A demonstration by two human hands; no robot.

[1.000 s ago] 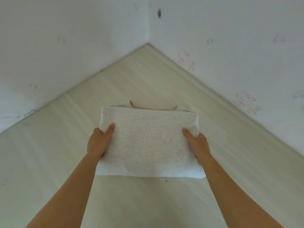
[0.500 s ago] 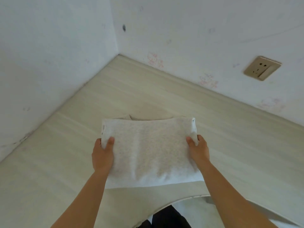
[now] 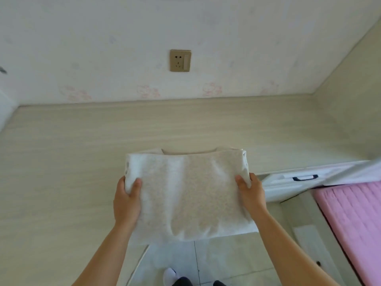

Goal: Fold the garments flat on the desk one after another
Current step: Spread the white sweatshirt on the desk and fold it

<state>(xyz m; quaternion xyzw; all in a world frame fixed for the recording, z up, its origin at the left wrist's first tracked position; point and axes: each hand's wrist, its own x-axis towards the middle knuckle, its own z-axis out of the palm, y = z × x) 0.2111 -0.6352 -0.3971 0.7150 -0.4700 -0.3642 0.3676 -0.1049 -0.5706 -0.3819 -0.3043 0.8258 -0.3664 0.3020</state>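
The folded garment (image 3: 189,193) has left the desk (image 3: 61,162), carried rightward. Left hand (image 3: 126,201) and right hand (image 3: 250,195) pinch its sides, thumbs on top. It probably needs setting aside next.

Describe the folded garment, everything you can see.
The folded garment is a pale cream-grey heathered knit top, soft-looking, folded into a rough rectangle with its neckline at the far edge. The left hand and right hand grip its side edges, thumbs on top. It sags in the middle, and its near edge hangs past the desk over the tiled floor. Whether the far edge touches the desk cannot be told.
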